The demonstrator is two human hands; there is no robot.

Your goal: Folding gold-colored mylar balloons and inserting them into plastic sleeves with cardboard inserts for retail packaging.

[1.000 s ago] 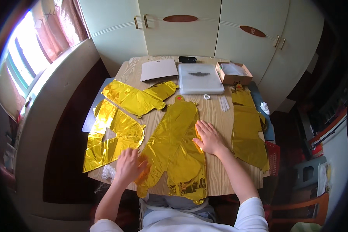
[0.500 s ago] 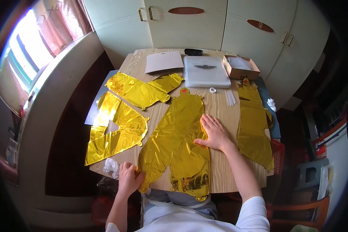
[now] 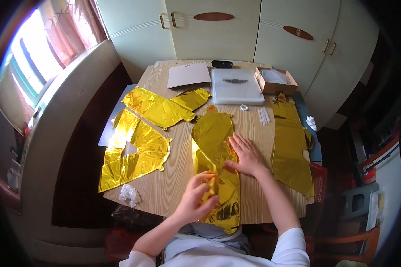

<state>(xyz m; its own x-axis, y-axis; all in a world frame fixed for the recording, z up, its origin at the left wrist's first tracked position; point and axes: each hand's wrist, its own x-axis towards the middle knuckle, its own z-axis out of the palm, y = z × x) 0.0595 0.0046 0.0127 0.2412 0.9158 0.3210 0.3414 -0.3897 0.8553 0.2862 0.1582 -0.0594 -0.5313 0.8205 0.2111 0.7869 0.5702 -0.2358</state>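
Down at the lower middle of the frame, the left hand (image 3: 199,196) pinches a folded-over edge of the gold foil balloon (image 3: 216,147), fingers closed on the crinkled film. The right hand (image 3: 245,155) lies just above and to the right of it, flat and spread wide, palm pressing the same balloon onto the wooden table (image 3: 176,178). That balloon runs lengthwise down the table's centre, its lower end hanging over the near edge.

To the left lie two more gold foil shapes: a triangular one (image 3: 133,153) at middle left and a crossed one (image 3: 165,107) above it. Another long gold balloon (image 3: 292,147) lies along the right edge, well apart from the hands. A crumpled white wad (image 3: 130,194) sits near the lower-left table corner. At the far end are a white sheet (image 3: 188,74), a pale plastic case (image 3: 236,85), a small dark object (image 3: 222,63) and an open cardboard box (image 3: 276,80). Cream cupboards (image 3: 218,31) fill the top of the frame.
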